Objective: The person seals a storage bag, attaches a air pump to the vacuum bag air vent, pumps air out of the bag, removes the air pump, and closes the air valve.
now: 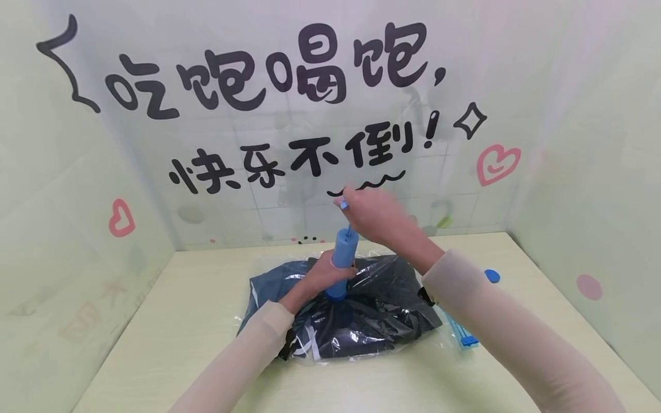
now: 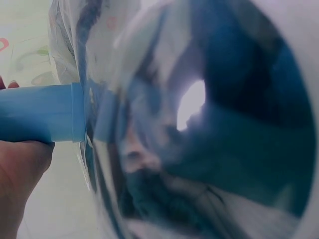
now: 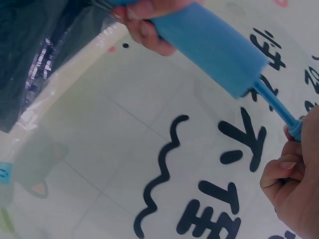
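A blue hand pump [image 1: 345, 250] stands nearly upright on a clear plastic vacuum bag [image 1: 356, 335] with dark folded cloth inside. My left hand [image 1: 324, 272] grips the pump's barrel near its lower half, and the left wrist view shows that barrel [image 2: 42, 113] meeting the shiny film. Above it, my right hand [image 1: 374, 215] holds the pump's handle. The thin rod [image 3: 275, 103] shows drawn out of the barrel in the right wrist view, with the right hand's fingers curled about its end. The bag's valve is hidden under the pump's base.
On the pale table [image 1: 170, 321], a round blue cap [image 1: 492, 276] lies to the right. A light-blue item with a clip-like end [image 1: 469, 341] lies partly under the right forearm. Printed wall panels [image 1: 248, 132] enclose the table at the back and sides.
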The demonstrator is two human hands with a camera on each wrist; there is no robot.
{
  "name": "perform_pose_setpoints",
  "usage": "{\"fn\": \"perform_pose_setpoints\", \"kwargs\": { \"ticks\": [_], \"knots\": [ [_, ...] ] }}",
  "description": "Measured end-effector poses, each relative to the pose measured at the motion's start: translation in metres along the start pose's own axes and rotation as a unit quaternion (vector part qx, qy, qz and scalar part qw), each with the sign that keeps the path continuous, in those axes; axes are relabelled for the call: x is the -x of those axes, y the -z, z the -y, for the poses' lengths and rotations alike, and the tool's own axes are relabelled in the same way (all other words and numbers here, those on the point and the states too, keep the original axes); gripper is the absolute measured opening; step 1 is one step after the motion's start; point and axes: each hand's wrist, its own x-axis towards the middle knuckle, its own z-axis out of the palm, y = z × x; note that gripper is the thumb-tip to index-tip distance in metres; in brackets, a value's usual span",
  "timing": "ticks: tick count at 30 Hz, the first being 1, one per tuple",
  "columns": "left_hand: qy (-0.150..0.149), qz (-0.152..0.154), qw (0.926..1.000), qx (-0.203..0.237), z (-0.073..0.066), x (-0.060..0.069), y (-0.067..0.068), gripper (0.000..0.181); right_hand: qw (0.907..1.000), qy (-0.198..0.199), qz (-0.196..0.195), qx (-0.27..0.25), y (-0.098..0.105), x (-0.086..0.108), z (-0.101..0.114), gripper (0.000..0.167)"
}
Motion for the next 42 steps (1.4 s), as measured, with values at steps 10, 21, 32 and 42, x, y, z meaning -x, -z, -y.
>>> {"fn": "perform_pose_setpoints", "kwargs": {
  "ticks": [10,21,32,42],
  "knots": [
    [-0.025,0.018,0.9994,0.018,0.002,0.0,-0.001,0.025,0.9995,0.029,-0.006,-0.009,-0.031,0.011,0.003,0.034],
    [-0.031,0.019,0.9992,0.018,0.003,-0.003,-0.003,0.018,0.9996,0.008,0.016,-0.024,-0.033,0.011,0.003,0.033],
    [-0.024,0.01,0.9996,0.009,0.002,-0.002,-0.003,0.027,0.999,-0.017,0.026,-0.031,-0.007,0.001,0.002,0.033],
    [-0.013,0.006,0.9999,0.006,0.002,0.001,0.0,0.026,0.9988,-0.005,-0.048,-0.011,0.011,-0.006,0.002,0.037]
  ]
}}
